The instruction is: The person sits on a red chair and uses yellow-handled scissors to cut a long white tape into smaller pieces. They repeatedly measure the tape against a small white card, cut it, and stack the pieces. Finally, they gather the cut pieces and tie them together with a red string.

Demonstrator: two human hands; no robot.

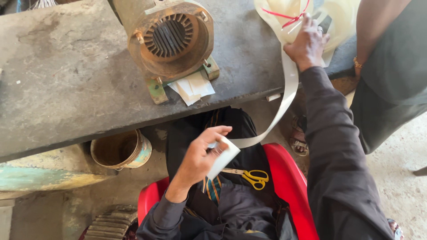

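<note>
My left hand (202,155) pinches the free end of a long white strip (289,84) of sheet material over my lap. The strip curves up to a translucent cream roll (342,18) tied with red string at the table's far right, where my right hand (307,44) grips it. Scissors with yellow handles (254,177) lie on my lap just right of the left hand. A rusty motor stator housing (171,38) with slotted core stands on the grey table (66,75), with small white paper pieces (193,86) under its front edge.
I sit on a red plastic chair (287,178). A rusty tin can (121,149) sits under the table edge at left. Another person in dark clothes (391,66) stands at the right. A ribbed metal part (111,224) lies on the floor.
</note>
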